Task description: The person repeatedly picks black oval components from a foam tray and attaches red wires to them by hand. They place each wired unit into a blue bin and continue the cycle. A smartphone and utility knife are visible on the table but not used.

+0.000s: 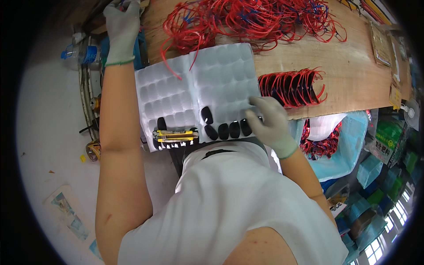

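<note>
A white plastic tray [223, 84] with rows of shallow oval hollows slants across the table's near edge. Several glossy black oval pieces [223, 131] lie in its lowest hollows. My right hand [273, 128], in a white knit glove, hovers at the tray's right edge beside these pieces, thumb and fingers apart, holding nothing I can see. Far off at the upper left, my left hand [120, 33] reaches forward, gloved too. Its fingers are bent by the picture's top edge, around something I cannot make out. Across the tray's lower left rests a yellow-and-black bar-shaped object [174, 135].
A tangled heap of red strands [247, 20] covers the table's back. Right of the tray stands a row of black pieces with red strands [291, 88]. Below it, a light-blue lined bin [353, 141] holds more strands. A plastic bottle [84, 54] is at left.
</note>
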Tool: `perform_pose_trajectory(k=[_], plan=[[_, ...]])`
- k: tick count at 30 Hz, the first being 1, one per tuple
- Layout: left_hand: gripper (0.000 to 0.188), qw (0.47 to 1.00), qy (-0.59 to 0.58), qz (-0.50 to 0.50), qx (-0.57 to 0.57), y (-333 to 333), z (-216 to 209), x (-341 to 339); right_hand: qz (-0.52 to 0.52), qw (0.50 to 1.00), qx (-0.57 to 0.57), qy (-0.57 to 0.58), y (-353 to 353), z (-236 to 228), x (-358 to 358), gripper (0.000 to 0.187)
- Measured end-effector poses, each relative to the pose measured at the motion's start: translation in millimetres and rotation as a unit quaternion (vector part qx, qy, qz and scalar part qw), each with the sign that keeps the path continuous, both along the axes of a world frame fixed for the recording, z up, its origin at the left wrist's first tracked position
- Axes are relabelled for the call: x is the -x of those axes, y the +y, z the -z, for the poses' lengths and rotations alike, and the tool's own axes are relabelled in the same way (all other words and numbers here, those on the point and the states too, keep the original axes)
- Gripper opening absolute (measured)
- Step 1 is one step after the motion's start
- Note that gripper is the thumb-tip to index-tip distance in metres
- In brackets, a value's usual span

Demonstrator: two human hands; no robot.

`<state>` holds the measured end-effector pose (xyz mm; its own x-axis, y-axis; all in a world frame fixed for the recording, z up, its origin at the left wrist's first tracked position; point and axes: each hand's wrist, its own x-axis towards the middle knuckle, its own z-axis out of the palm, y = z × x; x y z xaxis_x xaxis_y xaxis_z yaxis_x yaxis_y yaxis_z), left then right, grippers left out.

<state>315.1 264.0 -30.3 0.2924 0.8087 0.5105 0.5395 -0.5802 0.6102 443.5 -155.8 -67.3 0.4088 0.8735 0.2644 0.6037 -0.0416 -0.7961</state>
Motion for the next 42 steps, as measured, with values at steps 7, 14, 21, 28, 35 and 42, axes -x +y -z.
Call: perform_pose_trajectory(k=[7,14,21,28,35,42], plan=[[0.033,0.983,0.047,0.177,0.002,-127.3,-53.0,137.2,0.002,0.947,0.260,-0.189,61.6,1.9,105.8,0.025],[0.029,0.919,0.020,0.290,0.266,-252.4,-25.5,304.7,0.087,0.936,0.262,-0.218,71.1,9.8,142.1,0.018],[0.019,0.835,-0.094,0.332,0.428,-263.8,-29.7,288.0,-0.125,0.975,0.168,-0.081,54.3,-51.2,161.8,0.020],[0.021,0.792,-0.020,0.427,0.436,-261.7,-35.9,279.9,-0.092,0.899,0.068,0.424,29.0,-98.9,223.1,0.034],[0.022,0.798,-0.032,0.470,0.376,-263.2,-34.6,263.1,-0.005,0.855,0.033,0.518,24.7,-103.8,233.9,0.023],[0.018,0.735,0.001,0.517,0.439,-281.0,-60.4,228.2,-0.051,0.779,0.066,0.621,-5.6,-87.2,184.7,0.027]])
